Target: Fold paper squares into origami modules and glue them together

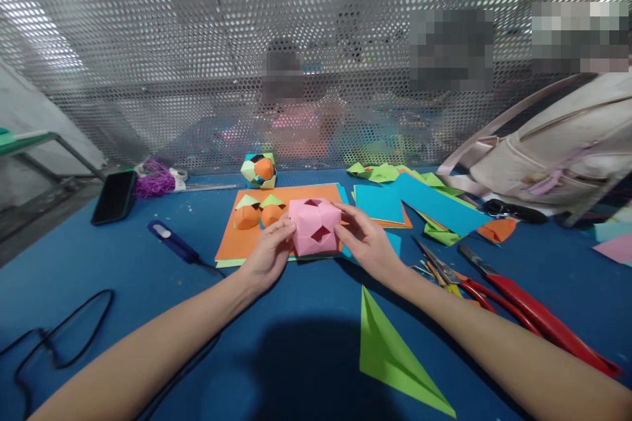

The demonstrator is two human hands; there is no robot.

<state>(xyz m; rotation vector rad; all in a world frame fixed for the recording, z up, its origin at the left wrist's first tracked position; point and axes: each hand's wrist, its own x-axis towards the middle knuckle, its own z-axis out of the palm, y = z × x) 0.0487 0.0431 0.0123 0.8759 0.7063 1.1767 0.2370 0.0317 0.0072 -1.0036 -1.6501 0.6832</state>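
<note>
Gripping a pink, cube-like folded-paper form [305, 229] by its left and right sides between bare left hand [269, 253] and right hand [369, 243], probably to avoid denting its diamond-holed faces.

You've got a black phone [114, 197] just beside a purple tangle [155, 184] at left, beige bag [557, 135] at right, perforated metal screen [207, 39] behind.
</note>
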